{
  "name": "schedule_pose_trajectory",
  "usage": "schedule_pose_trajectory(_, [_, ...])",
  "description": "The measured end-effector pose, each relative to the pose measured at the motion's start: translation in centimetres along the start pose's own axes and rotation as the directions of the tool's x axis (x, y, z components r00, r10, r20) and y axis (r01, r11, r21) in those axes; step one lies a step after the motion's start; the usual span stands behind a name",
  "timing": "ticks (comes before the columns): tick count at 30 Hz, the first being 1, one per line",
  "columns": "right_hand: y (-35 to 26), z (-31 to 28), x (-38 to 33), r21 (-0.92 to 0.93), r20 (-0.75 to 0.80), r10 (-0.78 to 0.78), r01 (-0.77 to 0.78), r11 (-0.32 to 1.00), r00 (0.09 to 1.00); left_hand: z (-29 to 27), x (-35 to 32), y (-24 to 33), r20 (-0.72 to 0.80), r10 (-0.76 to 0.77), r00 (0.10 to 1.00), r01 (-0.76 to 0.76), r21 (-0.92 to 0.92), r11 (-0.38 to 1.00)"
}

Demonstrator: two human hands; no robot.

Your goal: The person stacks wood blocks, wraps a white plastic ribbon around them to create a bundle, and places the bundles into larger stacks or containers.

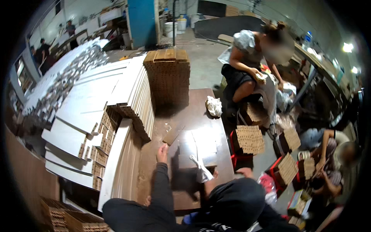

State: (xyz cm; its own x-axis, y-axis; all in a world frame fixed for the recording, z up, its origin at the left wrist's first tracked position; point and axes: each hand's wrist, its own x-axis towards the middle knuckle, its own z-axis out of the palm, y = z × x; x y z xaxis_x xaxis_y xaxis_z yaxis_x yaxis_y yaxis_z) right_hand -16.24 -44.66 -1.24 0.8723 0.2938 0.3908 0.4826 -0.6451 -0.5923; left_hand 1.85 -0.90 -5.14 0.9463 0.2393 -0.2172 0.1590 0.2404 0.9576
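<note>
Dark-clothed knees [237,195] rise at the near edge of the brown bench [201,98]. Left of the bench's middle, the left hand [162,154] seems to have its fingers clamped on the near end of a thin brown piece [169,137]. Nearer the bench's front edge, a white cloth [201,172] partly covers the right hand [211,183]; I cannot tell how those fingers stand. The step looks like handling one piece; shifting it would call for a steady pinch, clear of the white boards [133,87] crowding the bench's left. Filled boxes [249,140] stand to its right.
</note>
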Motion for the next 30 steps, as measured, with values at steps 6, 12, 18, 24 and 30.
schedule_pose_trajectory(6, [-5.3,-7.5,8.3,0.372,0.187,0.544,-0.571,0.732,0.818,1.6,-5.1,-3.1,-0.045,-0.454,0.89,0.447,-0.114,0.887])
schedule_pose_trajectory(12, [-0.2,0.0,12.0,0.527,0.516,0.598,-0.778,0.342,0.613,1.7,-5.6,-5.1,0.015,-0.48,0.877,0.479,-0.1,0.872])
schedule_pose_trajectory(18, [7.1,11.6,11.2,0.545,0.582,0.729,-0.838,-0.024,0.359,2.2,-4.8,-8.7,0.071,-0.494,0.866,0.493,0.029,0.869])
schedule_pose_trajectory(24, [11.7,14.4,8.6,0.89,0.145,0.734,-0.412,0.197,0.663,6.1,-5.7,-10.7,0.306,-0.49,0.816,0.329,0.449,0.83])
schedule_pose_trajectory(30, [13.9,6.1,6.3,0.898,0.432,0.675,-0.221,-0.379,0.598,11.6,-0.3,-5.0,0.632,-0.373,0.679,-0.205,0.652,0.73])
